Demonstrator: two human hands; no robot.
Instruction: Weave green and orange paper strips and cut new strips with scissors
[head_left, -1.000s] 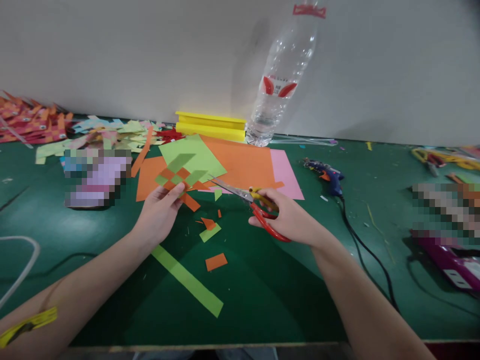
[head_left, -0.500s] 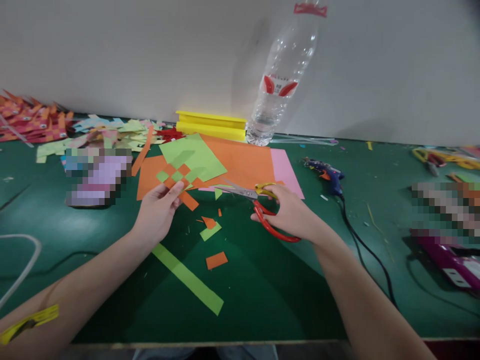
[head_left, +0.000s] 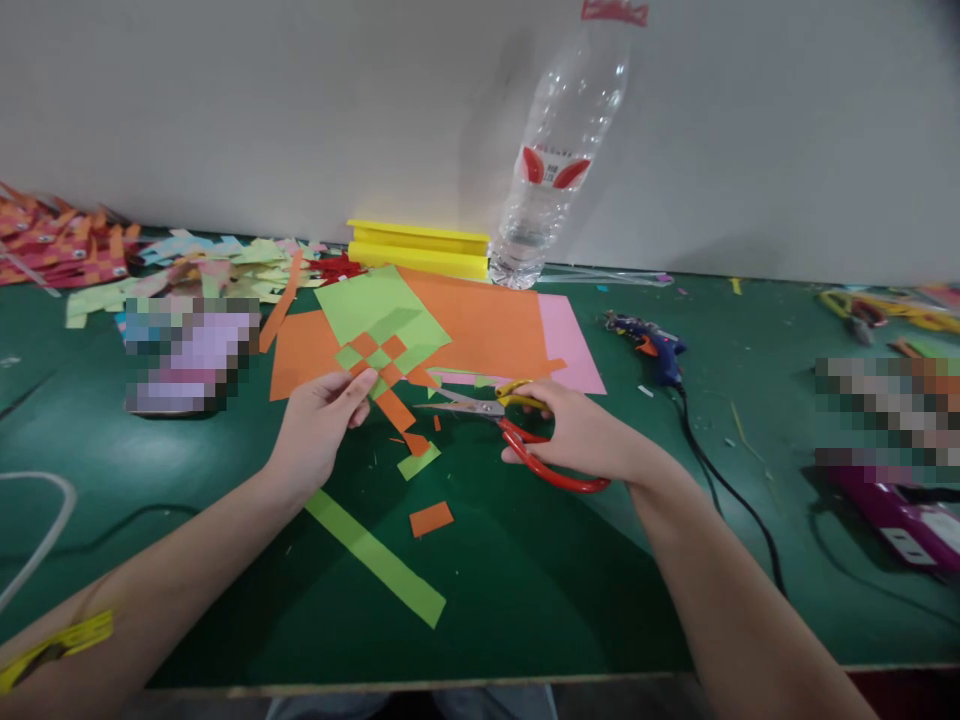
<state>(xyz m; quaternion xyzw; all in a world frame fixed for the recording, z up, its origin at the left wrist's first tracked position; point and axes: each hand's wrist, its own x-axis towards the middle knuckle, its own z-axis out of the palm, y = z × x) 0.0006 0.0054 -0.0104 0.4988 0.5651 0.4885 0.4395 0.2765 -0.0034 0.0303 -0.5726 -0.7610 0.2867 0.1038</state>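
Between thumb and fingers, my left hand (head_left: 330, 415) pinches a woven paper piece (head_left: 391, 347) of orange and green squares, with an orange strip hanging from its lower side. My right hand (head_left: 574, 430) grips scissors (head_left: 480, 408) with one red and one yellow handle loop. Their blades are parted and point left toward the woven piece, a short way from it. Under the hands lie an orange scrap (head_left: 431, 519), a green scrap (head_left: 418, 462) and a long green strip (head_left: 382, 560). A green sheet (head_left: 420, 320) rests on larger orange paper (head_left: 495, 325) behind the woven piece.
A clear bottle (head_left: 551, 150) and a yellow folded strip (head_left: 420, 248) stand at the wall. A blue glue gun (head_left: 652, 345) with a black cord lies to the right. Paper scraps (head_left: 217, 275) and a phone-like object (head_left: 195, 360) are on the left, a purple device (head_left: 892, 515) far right.
The woven piece has shifted right and turned in my left hand. The scissors have moved slightly left and down, their blades now wider apart. The view has shifted slightly.
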